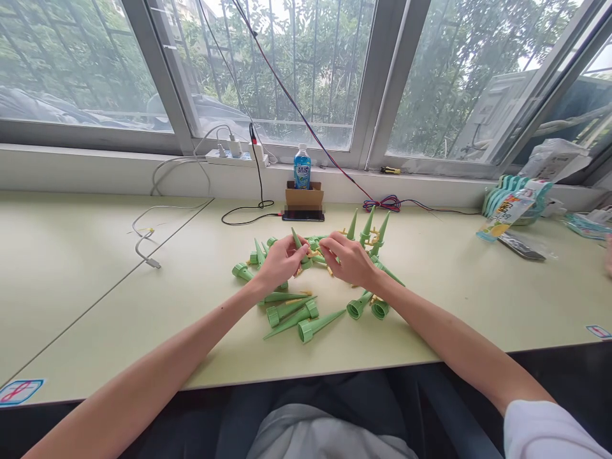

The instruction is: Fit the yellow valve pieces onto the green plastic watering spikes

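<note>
My left hand [282, 260] is closed around a green watering spike [297, 238], its tip pointing up. Close beside it, my right hand [349, 258] has its fingers pinched at a small yellow plastic valve [313, 254] on the spike's side; the fingers partly cover it. Around both hands lie several more green spikes, among them one lying near the front [318, 326] and a pair with open round caps [356, 308]. Just past my right hand, a few spikes stand upright [367, 228] with yellow valves fitted. Loose yellow valves lie among the green parts.
A phone [303, 215] on a black cable lies before a small carton [305, 196] and a blue-labelled bottle [302, 167]. Bundled red-blue wire [382, 203] and a white cable [153, 262] rest on the table. Packages [514, 204] stand at right; someone's hand [609, 255] shows at the edge.
</note>
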Available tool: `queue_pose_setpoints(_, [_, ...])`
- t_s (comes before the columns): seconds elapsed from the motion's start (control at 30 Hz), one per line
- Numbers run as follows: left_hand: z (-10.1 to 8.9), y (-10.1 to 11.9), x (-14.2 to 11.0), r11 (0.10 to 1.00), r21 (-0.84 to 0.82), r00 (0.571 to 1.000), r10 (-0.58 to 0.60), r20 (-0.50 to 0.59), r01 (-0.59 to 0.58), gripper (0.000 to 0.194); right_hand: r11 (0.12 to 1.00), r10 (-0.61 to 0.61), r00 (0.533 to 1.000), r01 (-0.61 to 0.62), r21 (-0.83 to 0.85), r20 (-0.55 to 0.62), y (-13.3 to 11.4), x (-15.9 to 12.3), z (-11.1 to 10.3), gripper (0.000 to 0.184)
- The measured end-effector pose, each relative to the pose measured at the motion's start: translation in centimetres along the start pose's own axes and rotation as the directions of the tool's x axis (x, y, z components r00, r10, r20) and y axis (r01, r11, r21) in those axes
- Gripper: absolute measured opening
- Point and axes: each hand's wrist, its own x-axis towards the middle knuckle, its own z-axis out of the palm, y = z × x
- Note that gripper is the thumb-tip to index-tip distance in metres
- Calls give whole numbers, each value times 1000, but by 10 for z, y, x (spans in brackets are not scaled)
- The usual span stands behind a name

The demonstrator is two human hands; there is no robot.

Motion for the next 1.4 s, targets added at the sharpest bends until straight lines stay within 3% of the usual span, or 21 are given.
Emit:
queue_pose_setpoints(0.5, [0, 7, -1, 997, -67, 997, -37, -67, 32, 22, 999, 12, 999, -13, 40, 33, 0, -2, 3, 17])
queue_pose_setpoints(0.63, [1, 10, -2, 993, -93, 996, -73, -52, 68, 22, 998, 14, 999, -17, 65, 49, -2, -2, 3, 19])
queue_pose_setpoints(0.93, [3, 5, -3, 998, -60, 999, -37, -18, 36, 24, 985, 18, 997, -30, 171, 75, -7, -4, 10, 20])
queue_pose_setpoints(1.4, [5, 3, -4, 999, -45, 998, -23, -59, 21, 25, 933, 148, 988, -157, 324, 53, -5, -8, 21, 12])
